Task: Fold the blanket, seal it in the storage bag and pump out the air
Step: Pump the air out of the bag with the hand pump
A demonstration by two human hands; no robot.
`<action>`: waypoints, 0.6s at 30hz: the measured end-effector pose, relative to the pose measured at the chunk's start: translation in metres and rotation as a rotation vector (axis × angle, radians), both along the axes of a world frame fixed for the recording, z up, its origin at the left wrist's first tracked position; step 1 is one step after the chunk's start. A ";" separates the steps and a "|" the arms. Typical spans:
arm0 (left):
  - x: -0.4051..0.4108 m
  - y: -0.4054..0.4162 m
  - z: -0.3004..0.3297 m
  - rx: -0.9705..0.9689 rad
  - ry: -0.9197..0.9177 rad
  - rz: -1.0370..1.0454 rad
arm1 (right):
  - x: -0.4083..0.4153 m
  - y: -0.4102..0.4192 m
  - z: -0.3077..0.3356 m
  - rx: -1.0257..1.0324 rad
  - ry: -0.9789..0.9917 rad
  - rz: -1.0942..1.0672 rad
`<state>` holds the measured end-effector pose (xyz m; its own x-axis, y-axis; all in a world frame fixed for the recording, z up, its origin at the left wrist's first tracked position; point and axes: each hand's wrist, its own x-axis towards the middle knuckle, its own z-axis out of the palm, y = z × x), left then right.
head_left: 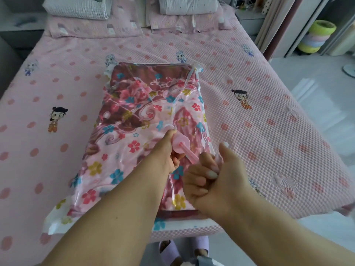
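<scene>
The wide bed with its pink dotted, cartoon-printed cover carries everything, stretching away beyond both hands. On it, directly under and ahead of the fingers, lies the clear plastic storage bag, and the folded pink and maroon flowered blanket sits inside it, filling most of the bag. The film looks loosely wrinkled rather than drawn tight, so I judge the pumping is still under way.

The left hand has its fingers curled round the barrel of the small pink hand pump, pressing it down on the bag where the valve must be, though the valve itself is hidden. The right hand, nearer the person, is clenched on the pump's handle, with the thin pink rod drawn out between the two hands.

The risk here is the barrel tilting or lifting off the valve during a stroke, which would let air back in; an angled pull could also bend that thin rod.
</scene>
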<state>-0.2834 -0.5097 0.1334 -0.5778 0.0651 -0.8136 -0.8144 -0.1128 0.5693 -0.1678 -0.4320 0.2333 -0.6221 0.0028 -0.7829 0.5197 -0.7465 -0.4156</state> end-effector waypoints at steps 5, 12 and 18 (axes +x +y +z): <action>-0.003 0.003 0.013 0.140 0.037 -0.090 | -0.052 -0.002 -0.018 0.147 0.035 -0.012; 0.000 -0.004 0.007 -0.001 0.004 -0.037 | -0.007 -0.005 -0.004 -0.014 0.020 -0.046; 0.001 0.000 0.010 0.082 0.052 -0.163 | -0.037 -0.003 -0.025 0.199 0.159 -0.003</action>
<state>-0.2828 -0.5098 0.1430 -0.5952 0.2259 -0.7712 -0.7955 -0.0296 0.6052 -0.2048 -0.4353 0.2079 -0.7374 0.1491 -0.6588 0.4339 -0.6429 -0.6312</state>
